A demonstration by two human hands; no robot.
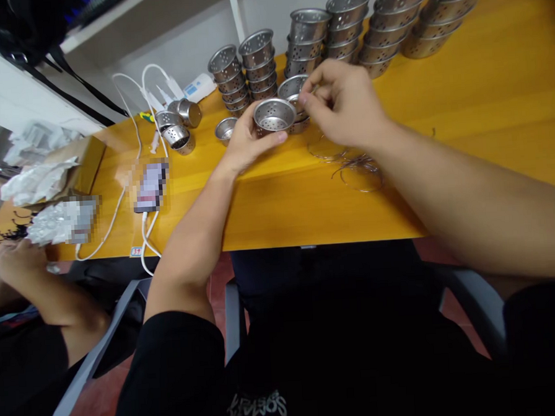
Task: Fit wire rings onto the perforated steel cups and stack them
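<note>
My left hand (pixel 244 144) grips a small perforated metal strainer cup (pixel 275 122) by its side, thumb at the front and mouth tilted up toward me. Just to the right, my right hand (pixel 346 102) is closed in a pinch beside the rim of another perforated cup (pixel 293 85), which stands behind the held one. Whatever lies between those fingertips is too small to make out. Below my right hand, a loose tangle of thin wires (pixel 359 165) lies on the wooden table (pixel 278 214).
Several stacks of perforated cups (pixel 342 18) line the wall. A single cup (pixel 225 130) and a loose cluster of cups (pixel 177 134) stand left. Nearer are a phone (pixel 150 187) and white cables (pixel 144 237). At far left, another person's hand (pixel 20 262) is beside plastic bags (pixel 55 223).
</note>
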